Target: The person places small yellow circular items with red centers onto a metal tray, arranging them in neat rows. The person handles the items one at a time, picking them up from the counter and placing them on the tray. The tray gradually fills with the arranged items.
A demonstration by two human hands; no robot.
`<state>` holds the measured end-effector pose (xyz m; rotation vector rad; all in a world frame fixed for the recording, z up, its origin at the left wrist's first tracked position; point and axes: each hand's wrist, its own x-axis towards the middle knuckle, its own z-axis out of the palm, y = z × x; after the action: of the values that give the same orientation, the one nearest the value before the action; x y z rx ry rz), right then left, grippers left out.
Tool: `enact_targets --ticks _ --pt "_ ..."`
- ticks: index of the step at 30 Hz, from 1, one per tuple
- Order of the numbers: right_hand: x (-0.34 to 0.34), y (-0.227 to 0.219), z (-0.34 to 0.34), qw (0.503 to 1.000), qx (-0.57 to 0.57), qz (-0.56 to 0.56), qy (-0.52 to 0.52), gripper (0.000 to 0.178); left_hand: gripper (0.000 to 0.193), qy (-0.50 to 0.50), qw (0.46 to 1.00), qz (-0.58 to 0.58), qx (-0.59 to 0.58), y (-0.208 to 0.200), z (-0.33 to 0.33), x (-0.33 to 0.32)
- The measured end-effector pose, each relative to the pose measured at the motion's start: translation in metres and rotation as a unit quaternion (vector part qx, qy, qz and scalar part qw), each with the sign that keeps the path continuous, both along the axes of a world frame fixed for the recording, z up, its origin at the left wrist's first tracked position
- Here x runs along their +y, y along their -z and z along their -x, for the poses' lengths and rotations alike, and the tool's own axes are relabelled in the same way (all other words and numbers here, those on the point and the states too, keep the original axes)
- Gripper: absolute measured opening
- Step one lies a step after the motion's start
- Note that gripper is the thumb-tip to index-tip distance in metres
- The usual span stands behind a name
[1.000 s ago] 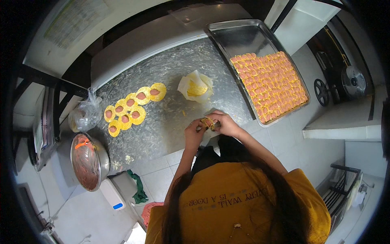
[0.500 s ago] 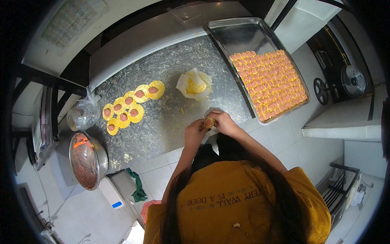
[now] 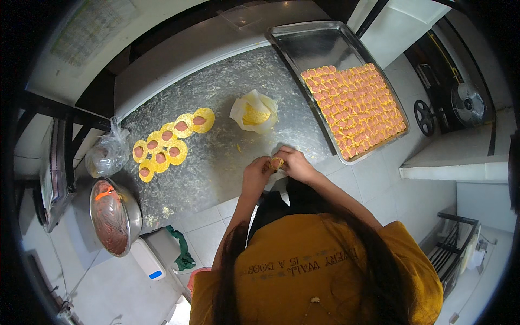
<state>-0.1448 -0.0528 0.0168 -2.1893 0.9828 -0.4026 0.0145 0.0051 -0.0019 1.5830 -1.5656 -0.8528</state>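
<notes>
Between my fingers, at the near edge of the table, is a small dumpling [image 3: 277,162] with a yellow wrapper gathered around pink meat filling. My left hand [image 3: 260,169] is closed on its left side, and my right hand [image 3: 295,162] pinches it from the right. To the left on the speckled table lie several round yellow wrappers [image 3: 183,123], each with a lump of pink filling. Beyond my hands sits a stack of yellow wrappers [image 3: 254,115] in crumpled white paper. Rows of similar filled dumplings [image 3: 355,108] cover much of a metal tray at the right.
The metal tray [image 3: 309,40] sits at the table's right end. A steel bowl [image 3: 135,214] of pink filling with an orange-handled tool [image 3: 104,193] stands at the left, below a clear plastic bag [image 3: 108,154]. A green cloth [image 3: 181,249] hangs near the table's front. A fan [image 3: 468,103] is far right.
Both hands still hold the dumpling at the table edge, with slight finger movement. The whole view has shifted a little, so the table and tray appear slightly farther left.
</notes>
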Motion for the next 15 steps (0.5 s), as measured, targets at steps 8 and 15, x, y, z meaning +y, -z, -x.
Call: enact_targets --ticks 8,15 --pt "0.002 0.001 -0.003 0.994 -0.061 0.076 0.049 0.032 0.023 -0.02 0.998 0.059 -0.021 0.001 -0.002 -0.002" --pt "-0.001 0.007 -0.001 0.998 -0.041 0.048 0.02 0.029 0.027 0.002 0.997 -0.033 -0.072 -0.008 0.004 -0.004"
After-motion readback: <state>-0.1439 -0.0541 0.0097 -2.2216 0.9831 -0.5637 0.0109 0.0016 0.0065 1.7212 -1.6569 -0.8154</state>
